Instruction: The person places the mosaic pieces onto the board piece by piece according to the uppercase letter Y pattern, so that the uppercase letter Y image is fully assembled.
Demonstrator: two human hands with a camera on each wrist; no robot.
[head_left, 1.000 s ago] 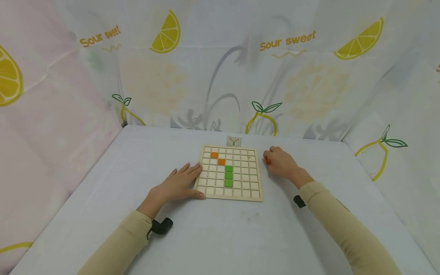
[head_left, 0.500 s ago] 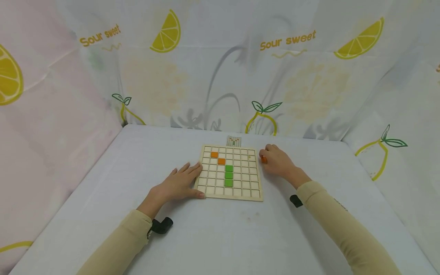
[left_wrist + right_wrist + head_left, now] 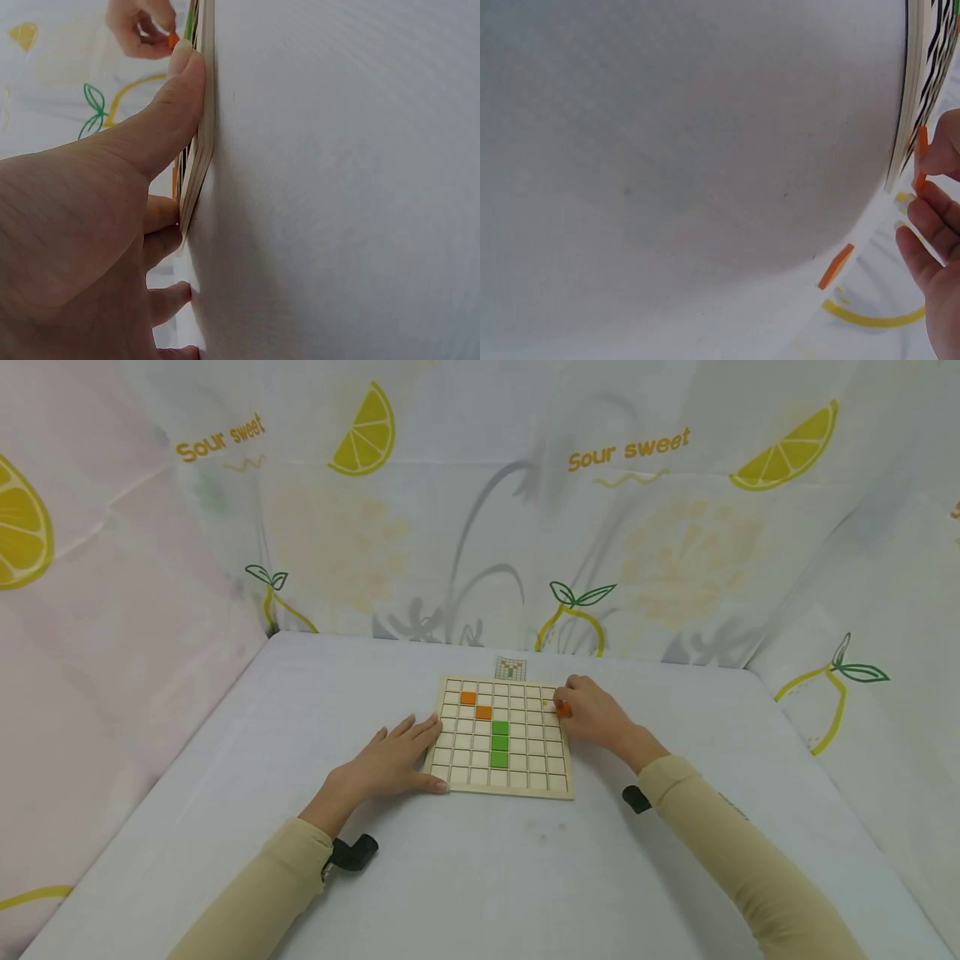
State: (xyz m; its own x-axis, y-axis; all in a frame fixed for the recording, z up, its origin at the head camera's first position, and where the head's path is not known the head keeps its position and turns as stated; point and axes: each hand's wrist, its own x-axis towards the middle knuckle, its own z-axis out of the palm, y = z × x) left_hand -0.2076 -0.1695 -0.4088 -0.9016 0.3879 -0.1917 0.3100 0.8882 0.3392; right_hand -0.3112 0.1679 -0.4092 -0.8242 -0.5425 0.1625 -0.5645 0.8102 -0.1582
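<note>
A square wooden grid board (image 3: 536,791) lies on the white table. Set into its cells are two orange tiles (image 3: 483,713) on a diagonal and a column of three green tiles (image 3: 499,743). My left hand (image 3: 390,762) rests at the board's left side, fingers spread along the edge and thumb at the near-left corner. Over the board's upper right edge, my right hand (image 3: 600,714) pinches an orange tile (image 3: 921,156) between thumb and fingertips. Another orange tile (image 3: 835,266) lies on the table beyond the right hand in the right wrist view.
Behind the board's far edge lies a small card (image 3: 511,668) printed with a coloured grid pattern. A white cloth (image 3: 487,877) covers the table. Lemon-printed fabric walls (image 3: 465,527) stand at the back and both sides.
My right hand has moved left with the orange tile, from the table beside the board to over its right edge. The left hand has stayed in place.
</note>
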